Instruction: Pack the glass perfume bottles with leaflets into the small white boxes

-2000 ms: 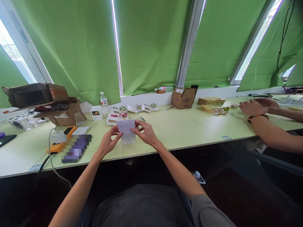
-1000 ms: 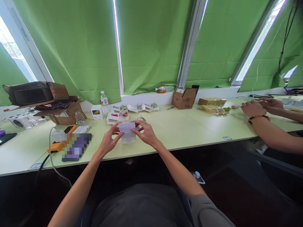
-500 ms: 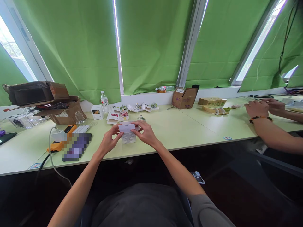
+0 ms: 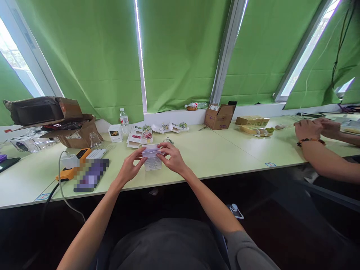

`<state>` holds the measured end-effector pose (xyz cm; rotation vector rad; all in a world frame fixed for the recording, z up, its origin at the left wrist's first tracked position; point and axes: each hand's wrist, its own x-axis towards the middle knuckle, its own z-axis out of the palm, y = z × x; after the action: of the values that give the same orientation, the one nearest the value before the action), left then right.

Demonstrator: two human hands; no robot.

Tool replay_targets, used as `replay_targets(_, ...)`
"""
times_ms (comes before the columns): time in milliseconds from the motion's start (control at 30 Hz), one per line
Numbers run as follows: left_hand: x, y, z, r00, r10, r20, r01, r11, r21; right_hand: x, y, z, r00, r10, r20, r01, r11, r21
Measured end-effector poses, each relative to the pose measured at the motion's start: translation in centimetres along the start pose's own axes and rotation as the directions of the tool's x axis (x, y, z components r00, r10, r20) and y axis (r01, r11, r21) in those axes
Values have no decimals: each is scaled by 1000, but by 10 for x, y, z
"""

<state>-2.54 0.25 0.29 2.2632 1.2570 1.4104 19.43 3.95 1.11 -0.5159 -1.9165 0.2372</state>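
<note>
A small white cardboard box (image 4: 153, 164) with fine print on its front stands on the table between my hands, its top flap raised. My left hand (image 4: 131, 167) pinches the flap's left end between thumb and fingers. On the other side, my right hand (image 4: 172, 159) grips the right end of the flap, fingers over the top and thumb in front. Behind the box lie flattened printed cartons (image 4: 134, 139) and clear round packs (image 4: 146, 132), and one more clear pack (image 4: 168, 140) shows just past my right fingers. The inside of the box is hidden from me.
At left are brown cartons (image 4: 74, 139), an orange power strip (image 4: 66, 174) and a blurred flat item (image 4: 92, 176). A closed white box (image 4: 115, 134) and a water bottle (image 4: 123, 119) stand behind. Rightward are a brown box (image 4: 218, 117), a yellow carton (image 4: 254, 130) and a co-worker's hands (image 4: 309, 129).
The box's top flap has tilted back, showing a fold line where it faced me flat before. My hands have barely shifted. The co-worker's hands have moved slightly right.
</note>
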Motion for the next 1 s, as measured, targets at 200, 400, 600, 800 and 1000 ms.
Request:
replay_targets(200, 0, 0, 1, 1000, 20, -11, -20, 1000, 19, -1, 4, 0, 1000, -20, 19, 21, 1000, -15)
replay_targets(400, 0, 1, 1, 1000, 14, -3, -14, 1000, 4, -1, 4, 0, 999, -33, 25, 34, 999, -43)
replay_targets(600, 0, 1, 1, 1000, -8, -11, 8, 1000, -22, -1, 5, -1, 998, -55, 34, 57, 995, -80)
replay_targets(800, 0, 1, 1, 1000, -24, -20, 24, 1000, -19, -1, 6, -2, 997, -63, 42, 67, 993, -93)
replay_targets(1000, 0, 2, 1, 999, -29, -25, 28, 999, -16, 0, 6, -3, 996, -78, 51, 84, 990, -117)
